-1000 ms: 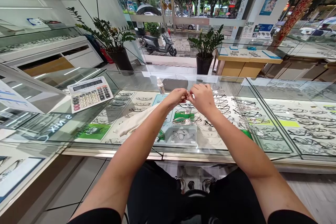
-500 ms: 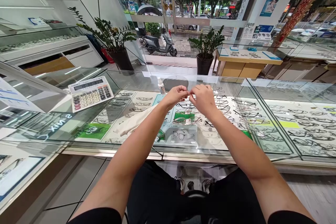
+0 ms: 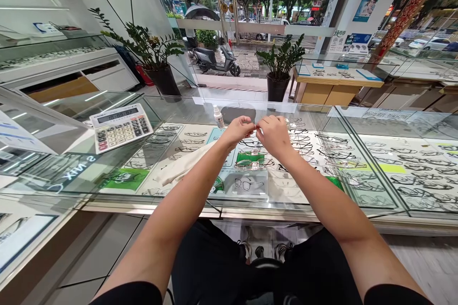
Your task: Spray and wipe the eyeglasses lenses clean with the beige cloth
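Note:
My left hand [image 3: 239, 131] and my right hand [image 3: 274, 134] meet above the glass counter [image 3: 171, 109], fingertips pinched together on something small that I cannot make out. Both hands are closed. Just below them, on the glass, lies a pair of thin-framed glasses [image 3: 254, 162]. A cream cloth [image 3: 182, 167] lies on the counter under my left forearm. A small white dropper bottle [image 3: 218, 117] stands just left of my left hand.
A calculator [image 3: 120, 127] sits on the counter at the left. Rows of spectacle frames [image 3: 411, 167] fill the display case under the glass. Two potted plants [image 3: 281, 64] stand by the glass shopfront, and a scooter [image 3: 214, 59] is parked outside.
Both hands stay pinched together above the counter; they have shifted only slightly, a little left and down in view.

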Available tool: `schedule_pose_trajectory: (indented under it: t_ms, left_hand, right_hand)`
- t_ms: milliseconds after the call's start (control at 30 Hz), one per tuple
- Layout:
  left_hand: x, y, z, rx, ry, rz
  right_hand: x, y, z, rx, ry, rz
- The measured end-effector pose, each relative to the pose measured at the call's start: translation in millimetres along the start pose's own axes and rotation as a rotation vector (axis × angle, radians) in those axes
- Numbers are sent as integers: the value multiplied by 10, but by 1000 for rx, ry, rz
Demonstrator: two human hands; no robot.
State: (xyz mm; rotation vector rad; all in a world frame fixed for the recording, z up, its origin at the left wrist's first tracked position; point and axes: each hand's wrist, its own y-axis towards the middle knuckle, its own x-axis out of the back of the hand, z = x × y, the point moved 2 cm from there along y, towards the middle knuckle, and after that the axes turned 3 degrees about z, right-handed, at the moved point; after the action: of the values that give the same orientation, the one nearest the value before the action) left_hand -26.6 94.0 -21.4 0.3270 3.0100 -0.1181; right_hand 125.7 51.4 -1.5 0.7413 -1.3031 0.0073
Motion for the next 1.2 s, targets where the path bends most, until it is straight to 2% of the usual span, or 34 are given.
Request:
schedule_pose_trajectory:
  t_ms: [233,600,1033,1200]
  left_hand:
    - [17,7,-1,2,-46,17]
    - [112,12,3,109,-132,201]
    - [118,24,41,170,-165,270]
    - [137,-7,-16,159,-111,310]
  right_hand:
    - [-14,-8,14,33,11,-23]
    - [8,17,163,151,-102,62]
    - [40,23,222,161,-97,115]
    - [65,31,183,107,-53,136]
